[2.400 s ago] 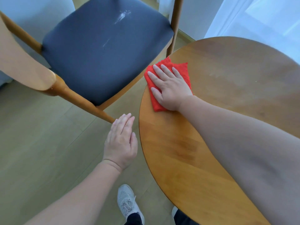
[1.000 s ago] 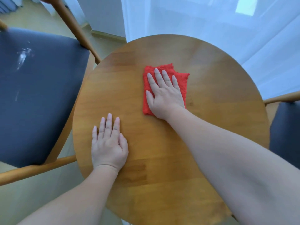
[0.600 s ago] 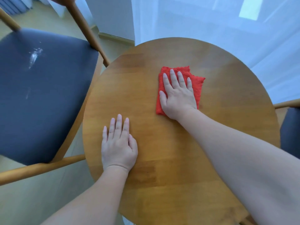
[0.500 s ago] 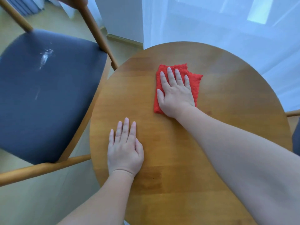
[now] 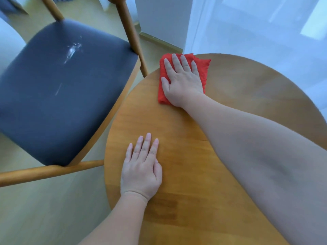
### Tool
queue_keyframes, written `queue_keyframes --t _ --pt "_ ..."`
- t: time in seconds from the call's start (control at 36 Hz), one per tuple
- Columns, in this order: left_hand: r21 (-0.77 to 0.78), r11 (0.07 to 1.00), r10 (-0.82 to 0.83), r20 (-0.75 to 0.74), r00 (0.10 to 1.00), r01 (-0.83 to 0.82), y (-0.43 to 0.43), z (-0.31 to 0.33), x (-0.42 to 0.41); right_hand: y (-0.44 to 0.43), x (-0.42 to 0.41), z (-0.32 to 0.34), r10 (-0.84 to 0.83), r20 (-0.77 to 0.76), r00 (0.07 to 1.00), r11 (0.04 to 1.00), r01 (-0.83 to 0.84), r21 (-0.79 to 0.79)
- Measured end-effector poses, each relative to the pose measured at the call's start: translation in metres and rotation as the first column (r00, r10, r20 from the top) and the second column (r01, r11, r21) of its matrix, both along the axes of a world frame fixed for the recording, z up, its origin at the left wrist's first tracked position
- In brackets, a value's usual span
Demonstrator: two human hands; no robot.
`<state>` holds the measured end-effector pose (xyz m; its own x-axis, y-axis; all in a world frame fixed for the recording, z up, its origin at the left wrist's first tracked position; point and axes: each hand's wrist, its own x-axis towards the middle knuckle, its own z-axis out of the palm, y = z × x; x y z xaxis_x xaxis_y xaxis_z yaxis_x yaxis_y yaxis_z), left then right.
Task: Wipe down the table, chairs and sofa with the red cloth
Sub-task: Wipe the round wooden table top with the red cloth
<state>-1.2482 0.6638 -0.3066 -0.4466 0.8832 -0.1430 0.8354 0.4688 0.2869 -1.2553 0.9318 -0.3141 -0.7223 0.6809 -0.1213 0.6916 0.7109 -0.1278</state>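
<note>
At far left I see a chair whose dark seat carries a white smear. Its wooden frame stands just beside the round wooden surface. The left hand lies flat on the surface near its left edge, fingers straight and close together. Further right, the right hand presses flat on the red cloth, fingers slightly spread, at the surface's far rim. A white curtain hangs behind.

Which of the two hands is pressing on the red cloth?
The right hand, flat on the red cloth near the round wooden table's far edge; the left hand rests on bare wood.
</note>
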Motion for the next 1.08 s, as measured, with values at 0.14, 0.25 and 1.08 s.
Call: queue_keyframes --t 0.14,0.25,1.08 --pt "0.007 1.000 0.010 -0.005 1.000 -0.010 0.001 -0.003 0.000 0.026 0.039 0.001 -0.098 0.019 0.995 0.995 0.098 -0.007" --pt "-0.003 1.000 0.009 -0.014 1.000 -0.009 0.002 -0.002 0.001 0.059 0.088 0.004 -0.234 0.037 0.971 0.972 0.234 0.022" --pt "-0.028 0.998 0.061 -0.006 0.998 -0.061 0.029 0.021 0.064 -0.076 0.197 0.011 -0.231 0.065 0.971 0.969 0.236 -0.077"
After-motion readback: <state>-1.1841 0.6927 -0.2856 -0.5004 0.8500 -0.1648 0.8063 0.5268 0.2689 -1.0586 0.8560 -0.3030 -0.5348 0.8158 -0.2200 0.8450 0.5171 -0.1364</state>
